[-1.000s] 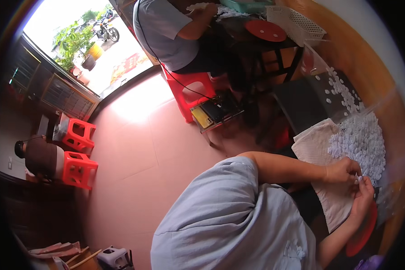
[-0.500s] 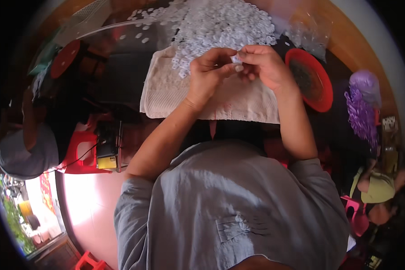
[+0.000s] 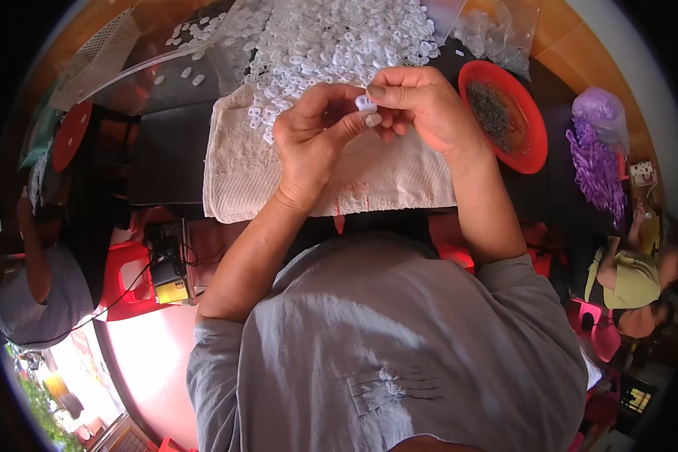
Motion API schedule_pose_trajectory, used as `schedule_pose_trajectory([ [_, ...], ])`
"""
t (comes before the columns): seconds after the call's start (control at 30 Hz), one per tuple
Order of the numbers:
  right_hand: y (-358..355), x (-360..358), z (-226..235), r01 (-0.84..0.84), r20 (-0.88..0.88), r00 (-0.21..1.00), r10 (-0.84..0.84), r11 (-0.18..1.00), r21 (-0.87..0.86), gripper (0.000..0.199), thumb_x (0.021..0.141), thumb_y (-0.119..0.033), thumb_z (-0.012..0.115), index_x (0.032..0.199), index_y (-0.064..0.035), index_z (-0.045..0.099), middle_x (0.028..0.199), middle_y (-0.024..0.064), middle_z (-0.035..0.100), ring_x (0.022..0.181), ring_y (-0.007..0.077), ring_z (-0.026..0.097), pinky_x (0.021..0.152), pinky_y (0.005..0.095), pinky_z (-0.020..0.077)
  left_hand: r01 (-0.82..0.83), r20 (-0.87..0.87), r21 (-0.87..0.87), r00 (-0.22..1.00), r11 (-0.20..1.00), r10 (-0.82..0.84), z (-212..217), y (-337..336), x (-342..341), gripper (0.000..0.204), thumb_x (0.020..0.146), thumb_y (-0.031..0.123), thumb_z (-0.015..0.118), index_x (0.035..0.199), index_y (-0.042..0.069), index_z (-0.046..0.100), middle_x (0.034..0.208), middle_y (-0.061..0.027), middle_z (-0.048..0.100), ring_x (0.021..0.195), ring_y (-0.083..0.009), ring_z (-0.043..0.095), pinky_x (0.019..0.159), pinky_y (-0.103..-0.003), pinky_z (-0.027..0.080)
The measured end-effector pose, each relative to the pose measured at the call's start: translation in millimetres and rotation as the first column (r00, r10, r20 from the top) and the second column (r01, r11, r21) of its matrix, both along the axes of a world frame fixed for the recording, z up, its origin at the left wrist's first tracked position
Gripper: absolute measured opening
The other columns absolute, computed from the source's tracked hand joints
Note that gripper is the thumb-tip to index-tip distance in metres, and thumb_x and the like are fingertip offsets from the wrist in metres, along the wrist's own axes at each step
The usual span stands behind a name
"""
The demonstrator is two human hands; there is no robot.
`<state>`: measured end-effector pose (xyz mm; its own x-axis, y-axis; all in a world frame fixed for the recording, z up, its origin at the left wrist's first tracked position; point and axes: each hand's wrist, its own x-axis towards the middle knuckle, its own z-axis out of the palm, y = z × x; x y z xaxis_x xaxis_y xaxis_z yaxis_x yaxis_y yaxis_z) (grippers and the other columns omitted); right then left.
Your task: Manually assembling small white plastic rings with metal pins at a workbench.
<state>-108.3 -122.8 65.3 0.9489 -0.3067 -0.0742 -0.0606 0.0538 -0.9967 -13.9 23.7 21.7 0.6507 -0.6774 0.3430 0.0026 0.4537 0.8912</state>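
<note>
A small white plastic piece point(image 3: 365, 105) with an opening is pinched between the thumb and index finger of my left hand point(image 3: 309, 139). My right hand point(image 3: 433, 109) has its thumb and forefinger pressed together at the piece's upper right edge; anything tiny between those fingertips is hidden. Both hands are above a beige towel point(image 3: 241, 177) on the dark table. Just beyond them spreads a big heap of similar white pieces point(image 3: 346, 38), a few of them lying on the towel's far left part. Right of my right hand sits a red plate point(image 3: 532, 135) holding small dark grey parts point(image 3: 490, 113).
Clear plastic bags point(image 3: 505, 38) lie at the back right. A purple bundle point(image 3: 595, 162) hangs over the right edge. A white perforated basket point(image 3: 102, 45) stands far left. Other people sit at the left point(image 3: 49, 294) and right point(image 3: 629, 279).
The view has shifted, so the table and plate appear further left. My hands keep the same pinch on the white piece, which has turned slightly.
</note>
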Motion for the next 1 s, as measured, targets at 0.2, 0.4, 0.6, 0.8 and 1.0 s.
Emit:
schedule_pose_trajectory([
  [0.2,3.7,2.8,-2.6,-0.015,0.009,1.0,0.016,1.0,-0.016,0.022,0.088,-0.023,0.063,0.08,-0.0026,0.066,0.061,0.0025,0.06,0.051,0.0105,0.057,0.046,0.0206,0.0353,0.016,0.001,0.001,1.0,1.0,-0.016,5.7,4.5,-0.4,0.023,0.078,0.002,0.076,0.1,0.001,0.066,0.081,-0.0007,0.066,0.068,-0.0037,0.055,0.055,-0.017,0.041],
  [0.4,0.8,4.5,2.1,0.168,0.124,0.977,-0.174,0.984,0.052,0.023,0.092,-0.025,0.06,0.083,-0.0043,0.063,0.066,0.0005,0.057,0.055,0.0123,0.058,0.047,0.0217,0.0356,-0.306,0.067,-0.117,0.947,0.945,0.315,33.8,20.9,4.5,0.021,0.076,-0.005,0.075,0.095,-0.002,0.065,0.081,-0.0046,0.067,0.067,-0.0083,0.059,0.058,-0.02,0.049],
  [0.6,-22.0,-11.6,7.1,0.249,0.249,0.923,-0.295,0.948,0.198,0.024,0.089,-0.025,0.062,0.08,-0.0034,0.062,0.068,0.0044,0.058,0.062,0.0186,0.059,0.055,0.0281,0.0394,-0.674,0.422,-0.191,0.601,0.714,0.679,121.3,32.5,95.7,0.016,0.075,0.007,0.077,0.087,-0.001,0.071,0.067,-0.0031,0.065,0.05,-0.0059,0.051,0.046,-0.018,0.039],
  [0.8,-2.5,-7.0,24.7,0.311,0.213,0.891,-0.402,0.88,0.36,0.025,0.093,-0.014,0.057,0.072,-0.0018,0.058,0.063,0.007,0.057,0.051,0.017,0.056,0.045,0.0232,0.0379,-0.782,0.9,-0.229,0.056,0.579,0.432,102.3,32.7,188.5,0.01,0.075,0.009,0.075,0.085,0.009,0.073,0.068,0.0002,0.064,0.058,-0.0079,0.056,0.053,-0.021,0.045],
  [1.0,-7.0,-11.9,21.7,0.338,0.272,0.865,-0.422,0.89,0.305,0.024,0.094,-0.012,0.056,0.072,-0.0018,0.058,0.063,0.0069,0.057,0.051,0.0156,0.056,0.044,0.0234,0.0364,-0.531,0.894,-0.174,0.268,0.83,0.358,59.4,-4.2,81.8,0.008,0.077,0.005,0.073,0.085,0.005,0.069,0.076,-0.0028,0.063,0.065,-0.015,0.061,0.059,-0.026,0.049],
])
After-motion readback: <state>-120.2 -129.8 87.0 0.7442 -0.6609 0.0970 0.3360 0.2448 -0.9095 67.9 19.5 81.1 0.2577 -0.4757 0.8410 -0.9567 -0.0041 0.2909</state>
